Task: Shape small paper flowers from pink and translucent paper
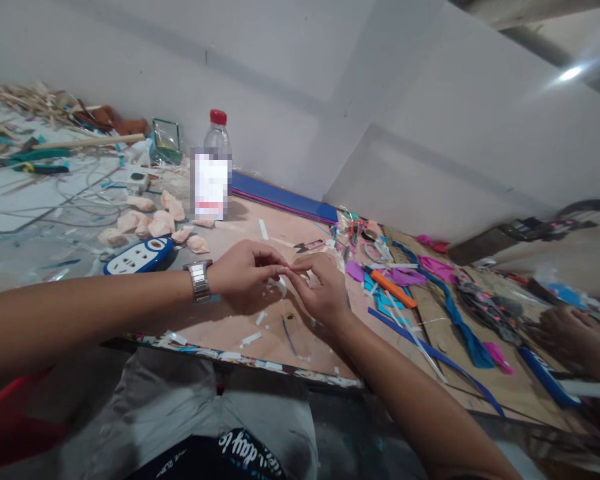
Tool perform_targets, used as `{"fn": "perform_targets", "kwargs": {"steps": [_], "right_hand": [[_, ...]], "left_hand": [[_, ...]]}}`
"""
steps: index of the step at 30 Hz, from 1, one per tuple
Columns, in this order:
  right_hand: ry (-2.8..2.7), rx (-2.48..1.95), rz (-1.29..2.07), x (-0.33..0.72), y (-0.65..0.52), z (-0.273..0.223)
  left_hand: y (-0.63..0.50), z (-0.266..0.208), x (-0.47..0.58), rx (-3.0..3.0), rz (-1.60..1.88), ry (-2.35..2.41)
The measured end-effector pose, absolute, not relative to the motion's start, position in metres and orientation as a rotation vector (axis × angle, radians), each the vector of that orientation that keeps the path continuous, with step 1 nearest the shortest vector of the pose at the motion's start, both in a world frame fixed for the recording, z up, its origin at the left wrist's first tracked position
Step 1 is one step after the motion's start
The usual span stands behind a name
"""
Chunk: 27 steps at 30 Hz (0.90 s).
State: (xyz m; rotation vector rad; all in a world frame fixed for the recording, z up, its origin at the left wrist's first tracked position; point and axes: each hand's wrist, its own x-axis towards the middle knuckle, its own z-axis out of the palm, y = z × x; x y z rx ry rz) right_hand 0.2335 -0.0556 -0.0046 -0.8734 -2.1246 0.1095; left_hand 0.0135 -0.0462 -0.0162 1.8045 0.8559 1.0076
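Note:
My left hand (pixel 243 272), with a metal-banded watch (pixel 199 280) at the wrist, meets my right hand (pixel 323 288) at the fingertips above the table. Both hands are pinched closed. A small curled white strip (pixel 279 287) hangs just under the joined fingertips; whether one or both hands grip it is hard to see. Short white scraps (pixel 253 338) and a thin dark stick (pixel 289 335) lie on the board below. Small scissors (pixel 310 245) rest just beyond my hands.
Left of my hands are a blue-and-white power strip (pixel 140 257), crumpled peach pieces (pixel 161 223), pliers (pixel 40 160) and a red-capped bottle (pixel 219 137). To the right lie an orange cutter knife (pixel 393 288) and a blue strip (pixel 430 353). Another person's hand (pixel 575 333) works at far right.

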Motion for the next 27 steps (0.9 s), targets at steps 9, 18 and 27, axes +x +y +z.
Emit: {"fn": "perform_targets", "kwargs": {"steps": [9, 18, 27], "right_hand": [[-2.094, -0.853, 0.113, 0.2324, -0.0558, -0.0073], [-2.142, -0.838, 0.172, 0.2318, -0.0592, -0.0021], [-2.179, -0.847, 0.122, 0.2329, -0.0561, -0.0043]], "left_hand": [[-0.0468, -0.0179, 0.0156, 1.706, 0.98, 0.812], [-0.0473, -0.0192, 0.0147, 1.748, 0.961, 0.72], [-0.0453, -0.0158, 0.0122, 1.858, 0.944, 0.794]]}}
